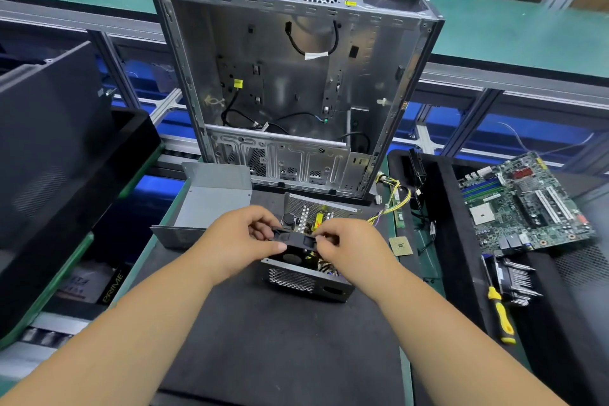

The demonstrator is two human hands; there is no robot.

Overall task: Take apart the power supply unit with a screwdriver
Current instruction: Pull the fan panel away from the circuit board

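left hand (242, 241) – right hand (342, 245): both pinch black fan (294, 238) | over opened power supply unit (306, 277) | screwdriver (501, 313) lies well right

Only one word can be read: "PRIME", in pale letters on a dark box (110, 287) that lies low at the left, under the edge of the green bench. The white label on the cable inside the computer case (296, 76), the small yellow stickers there and the print on the motherboard (524, 204) are too small and blurred to read.
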